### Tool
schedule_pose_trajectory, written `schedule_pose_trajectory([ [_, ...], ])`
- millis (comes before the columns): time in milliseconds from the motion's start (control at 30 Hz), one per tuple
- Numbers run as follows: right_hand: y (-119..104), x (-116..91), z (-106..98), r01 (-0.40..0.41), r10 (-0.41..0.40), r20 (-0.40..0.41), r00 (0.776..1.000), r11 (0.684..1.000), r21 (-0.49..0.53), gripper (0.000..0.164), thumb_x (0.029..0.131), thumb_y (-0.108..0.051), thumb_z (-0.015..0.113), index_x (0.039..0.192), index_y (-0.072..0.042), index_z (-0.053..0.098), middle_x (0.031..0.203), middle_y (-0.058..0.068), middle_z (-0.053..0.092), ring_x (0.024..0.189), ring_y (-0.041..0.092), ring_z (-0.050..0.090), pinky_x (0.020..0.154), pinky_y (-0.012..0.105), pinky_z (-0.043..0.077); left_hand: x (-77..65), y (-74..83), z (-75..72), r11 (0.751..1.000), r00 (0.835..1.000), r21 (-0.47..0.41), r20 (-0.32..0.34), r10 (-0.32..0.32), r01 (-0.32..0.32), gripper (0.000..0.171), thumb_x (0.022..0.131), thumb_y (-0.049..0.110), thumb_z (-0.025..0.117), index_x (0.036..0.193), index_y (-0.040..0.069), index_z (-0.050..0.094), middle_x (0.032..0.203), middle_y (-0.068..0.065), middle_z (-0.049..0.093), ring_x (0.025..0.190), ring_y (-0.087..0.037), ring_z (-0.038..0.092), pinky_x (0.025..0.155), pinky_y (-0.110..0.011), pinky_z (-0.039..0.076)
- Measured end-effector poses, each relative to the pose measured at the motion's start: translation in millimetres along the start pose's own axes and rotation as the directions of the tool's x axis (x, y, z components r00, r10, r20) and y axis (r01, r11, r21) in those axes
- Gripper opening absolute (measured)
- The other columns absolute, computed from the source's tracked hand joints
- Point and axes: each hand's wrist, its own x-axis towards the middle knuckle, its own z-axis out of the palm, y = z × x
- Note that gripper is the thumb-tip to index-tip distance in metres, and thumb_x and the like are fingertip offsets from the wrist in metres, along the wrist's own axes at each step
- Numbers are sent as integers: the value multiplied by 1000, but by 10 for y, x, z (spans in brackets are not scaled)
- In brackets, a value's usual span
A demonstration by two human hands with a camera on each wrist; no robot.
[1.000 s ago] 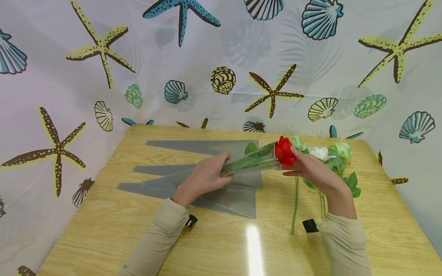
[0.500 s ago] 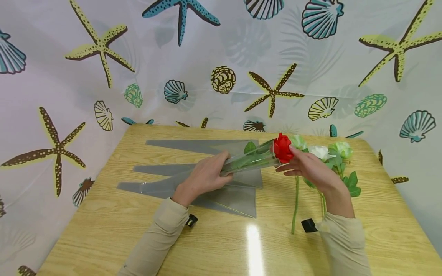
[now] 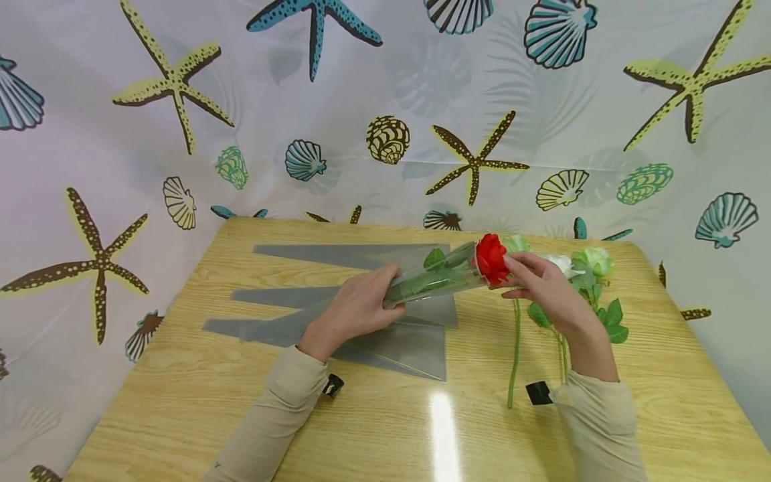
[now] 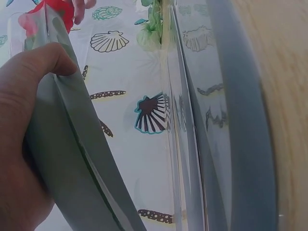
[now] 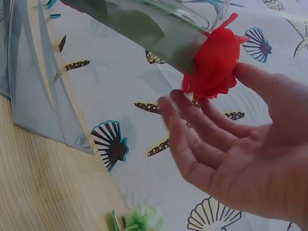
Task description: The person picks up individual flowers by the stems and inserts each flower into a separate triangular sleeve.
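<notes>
A red rose (image 3: 491, 259) lies inside a clear plastic flower sleeve (image 3: 447, 280), its bloom at the wide mouth and green leaves showing through the film. My left hand (image 3: 357, 301) grips the narrower part of the sleeve, thumb and fingers wrapped round it; the left wrist view shows the thumb (image 4: 60, 60) over the film. My right hand (image 3: 551, 294) is at the bloom. In the right wrist view its thumb (image 5: 255, 79) touches one side of the petals and the fingertips are right at the lower edge, the other fingers loosely bent.
Several flat flower sleeves (image 3: 415, 351) lie spread on the wooden table (image 3: 385, 428), beneath and behind my left hand. White and pale green roses (image 3: 595, 261) with long stems (image 3: 515, 361) lie at the right. A shell-patterned cloth (image 3: 349, 87) hangs behind the table.
The rose bloom has shifted slightly left, toward the sleeve. My right hand has moved a little left with it, its fingers changing position around the petals. My left hand has stayed in place.
</notes>
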Motion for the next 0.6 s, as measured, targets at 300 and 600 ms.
schedule_pose_trajectory([
  [300,16,-14,24,128,-118,-75,990,981,144,24,108,-29,60,131,-21,62,117,-12,70,95,10,67,85,22,61,-7,-2,14,1000,1000,-7,-2,-21,21,38,89,31,75,114,17,51,90,6,56,65,-10,50,55,-25,37],
  [600,20,-28,23,196,-190,-57,980,970,146,19,109,-21,58,127,-20,65,118,-13,70,103,4,68,84,21,59,-6,11,-13,1000,999,-4,-40,-26,26,44,86,34,79,111,15,47,88,2,51,64,-12,46,54,-24,33],
])
